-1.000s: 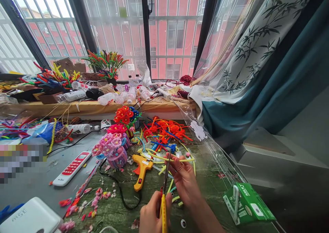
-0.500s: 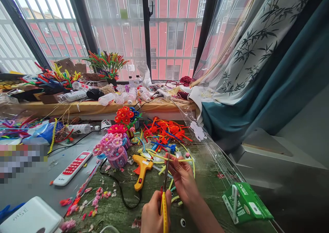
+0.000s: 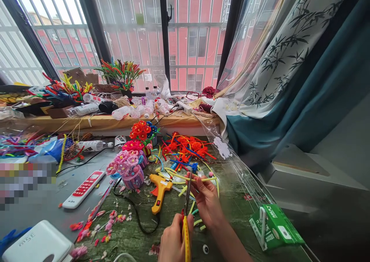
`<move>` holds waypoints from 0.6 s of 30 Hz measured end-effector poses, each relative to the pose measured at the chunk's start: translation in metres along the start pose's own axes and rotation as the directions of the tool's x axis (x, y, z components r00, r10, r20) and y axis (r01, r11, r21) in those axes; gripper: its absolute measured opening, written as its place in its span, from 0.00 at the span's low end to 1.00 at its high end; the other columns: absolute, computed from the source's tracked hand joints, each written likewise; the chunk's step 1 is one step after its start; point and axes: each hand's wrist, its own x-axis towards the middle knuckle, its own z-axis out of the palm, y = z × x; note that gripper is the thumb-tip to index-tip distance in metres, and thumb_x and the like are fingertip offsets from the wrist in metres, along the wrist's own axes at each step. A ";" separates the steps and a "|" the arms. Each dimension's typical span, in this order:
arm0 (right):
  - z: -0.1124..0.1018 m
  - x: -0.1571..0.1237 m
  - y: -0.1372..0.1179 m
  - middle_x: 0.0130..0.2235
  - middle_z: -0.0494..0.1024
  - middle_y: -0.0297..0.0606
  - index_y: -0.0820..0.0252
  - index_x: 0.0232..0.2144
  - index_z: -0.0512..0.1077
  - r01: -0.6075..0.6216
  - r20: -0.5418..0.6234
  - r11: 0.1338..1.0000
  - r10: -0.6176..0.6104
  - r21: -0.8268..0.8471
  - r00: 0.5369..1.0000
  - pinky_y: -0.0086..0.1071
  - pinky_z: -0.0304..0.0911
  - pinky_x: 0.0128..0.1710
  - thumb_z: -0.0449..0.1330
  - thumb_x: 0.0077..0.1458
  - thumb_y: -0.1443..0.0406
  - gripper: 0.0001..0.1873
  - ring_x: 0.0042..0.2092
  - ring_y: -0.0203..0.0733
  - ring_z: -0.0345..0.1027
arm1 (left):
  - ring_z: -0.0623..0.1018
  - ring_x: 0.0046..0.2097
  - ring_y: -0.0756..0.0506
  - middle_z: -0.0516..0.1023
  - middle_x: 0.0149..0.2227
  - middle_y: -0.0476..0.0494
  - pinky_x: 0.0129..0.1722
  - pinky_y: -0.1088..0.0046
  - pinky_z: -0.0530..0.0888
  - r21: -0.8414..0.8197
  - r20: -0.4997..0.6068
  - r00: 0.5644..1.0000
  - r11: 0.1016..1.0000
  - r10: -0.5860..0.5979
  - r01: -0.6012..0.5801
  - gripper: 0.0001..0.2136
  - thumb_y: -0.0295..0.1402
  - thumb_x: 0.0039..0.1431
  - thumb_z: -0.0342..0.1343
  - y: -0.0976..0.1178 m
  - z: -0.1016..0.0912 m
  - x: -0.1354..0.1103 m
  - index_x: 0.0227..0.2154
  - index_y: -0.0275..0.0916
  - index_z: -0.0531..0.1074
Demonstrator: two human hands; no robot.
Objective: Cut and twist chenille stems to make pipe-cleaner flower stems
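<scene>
My left hand point(image 3: 175, 237) is closed around a pair of scissors point(image 3: 186, 231) with yellow handles, the metal blades pointing up and away. Just right of the blades, my right hand point(image 3: 208, 204) pinches a pale yellow pipe cleaner point(image 3: 210, 179) between thumb and fingers. This pipe cleaner runs across the blades near their tips. Short yellow-green pieces lie on the table below and around the hands. A yellow glue gun point(image 3: 160, 192) rests to the left of the scissors. Behind the blades are a small blue flower point(image 3: 194, 167) and a heap of red-orange pipe-cleaner flowers point(image 3: 187, 146).
Pots of pipe-cleaner flowers point(image 3: 133, 176) stand left of the glue gun, whose black cord point(image 3: 135, 212) curls across the table. Further left are a white remote-like device point(image 3: 83, 188) and a white box point(image 3: 37, 242). A green carton point(image 3: 276, 227) sits at the right edge.
Both hands stay almost in place, with the scissors against the pipe cleaner. The view has shifted very slightly.
</scene>
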 end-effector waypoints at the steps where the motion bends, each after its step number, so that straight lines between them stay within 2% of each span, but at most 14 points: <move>1: 0.000 0.000 -0.001 0.34 0.83 0.40 0.61 0.21 0.76 -0.005 -0.006 1.000 0.005 0.005 1.000 0.34 0.72 0.42 0.74 0.39 0.64 0.10 0.39 0.44 0.77 | 0.68 0.16 0.48 0.76 0.22 0.44 0.20 0.74 0.60 0.001 0.002 1.000 1.000 0.002 -0.002 0.22 0.56 0.61 0.38 0.000 0.000 0.000 0.22 0.45 0.59; 7: 0.000 -0.001 -0.002 0.32 0.83 0.40 0.62 0.23 0.77 -0.003 -0.057 0.999 0.001 -0.033 0.998 0.32 0.72 0.39 0.74 0.39 0.62 0.12 0.37 0.42 0.77 | 0.67 0.16 0.48 0.75 0.19 0.44 0.20 0.74 0.59 -0.004 0.016 1.000 1.000 0.002 -0.002 0.24 0.58 0.60 0.36 0.000 0.001 -0.001 0.24 0.44 0.63; 12: -0.002 -0.001 0.000 0.32 0.83 0.41 0.64 0.24 0.77 0.009 -0.075 0.998 -0.014 -0.067 0.997 0.31 0.72 0.39 0.73 0.40 0.62 0.12 0.37 0.43 0.77 | 0.66 0.14 0.48 0.74 0.18 0.45 0.18 0.75 0.59 -0.045 -0.021 1.000 0.999 0.015 -0.016 0.26 0.59 0.59 0.37 0.012 0.000 -0.006 0.25 0.43 0.66; 18: -0.002 -0.001 0.001 0.33 0.83 0.42 0.64 0.25 0.78 0.014 -0.092 0.998 -0.020 -0.067 0.996 0.30 0.73 0.39 0.73 0.40 0.62 0.12 0.37 0.43 0.78 | 0.68 0.14 0.47 0.65 0.11 0.50 0.17 0.75 0.58 -0.071 -0.035 0.999 0.997 0.007 -0.009 0.26 0.59 0.59 0.38 0.026 -0.004 -0.008 0.22 0.44 0.66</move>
